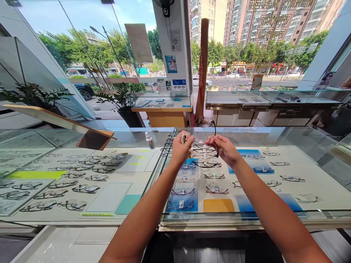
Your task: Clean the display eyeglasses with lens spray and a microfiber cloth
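The right hand (225, 149) pinches the eyeglasses (215, 128) above the display case (205, 226), presumably to keep the upper lens clear, while the left hand (179, 149) (closed, just apart) grips a pale, cloth-like item (183, 137)

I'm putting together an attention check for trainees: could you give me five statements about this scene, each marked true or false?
1. The right hand holds a pair of glasses. True.
2. The left hand is empty. False: the left hand grips a small pale item, too small to identify for sure.
3. An orange-yellow pad lies in the display case below the hands. True.
4. The white bottle stands to the right of both hands. False: the white bottle stands to their left.
5. The potted plant beside the window is bare of leaves. False: the potted plant has green leaves.
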Demonstrator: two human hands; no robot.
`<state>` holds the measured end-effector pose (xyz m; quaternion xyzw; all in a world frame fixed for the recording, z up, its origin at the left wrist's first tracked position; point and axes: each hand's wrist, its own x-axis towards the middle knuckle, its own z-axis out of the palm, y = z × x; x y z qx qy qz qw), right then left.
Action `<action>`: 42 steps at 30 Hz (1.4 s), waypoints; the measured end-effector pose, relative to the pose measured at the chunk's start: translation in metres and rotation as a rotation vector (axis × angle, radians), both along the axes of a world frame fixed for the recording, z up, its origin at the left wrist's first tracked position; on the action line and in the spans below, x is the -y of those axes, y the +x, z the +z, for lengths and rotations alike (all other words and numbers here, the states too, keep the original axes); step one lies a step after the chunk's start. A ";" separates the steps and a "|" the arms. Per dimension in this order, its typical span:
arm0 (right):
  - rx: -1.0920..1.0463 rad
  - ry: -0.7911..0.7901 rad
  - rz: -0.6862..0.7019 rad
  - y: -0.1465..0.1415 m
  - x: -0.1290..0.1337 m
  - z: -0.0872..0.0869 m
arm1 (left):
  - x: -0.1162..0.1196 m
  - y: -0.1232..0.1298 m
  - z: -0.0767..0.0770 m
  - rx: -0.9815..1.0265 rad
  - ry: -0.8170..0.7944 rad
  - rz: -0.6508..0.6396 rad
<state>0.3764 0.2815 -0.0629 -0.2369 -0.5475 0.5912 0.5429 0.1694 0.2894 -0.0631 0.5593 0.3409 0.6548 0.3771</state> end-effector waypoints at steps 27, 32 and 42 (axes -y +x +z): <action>0.214 0.158 0.143 0.022 -0.009 -0.001 | -0.003 -0.006 -0.008 -0.788 0.889 0.400; 0.272 0.193 0.148 0.023 -0.008 0.000 | -0.003 -0.006 -0.009 -0.752 0.901 0.410; 0.345 0.327 -0.053 0.028 -0.006 0.004 | 0.006 -0.006 -0.004 -0.725 0.731 0.315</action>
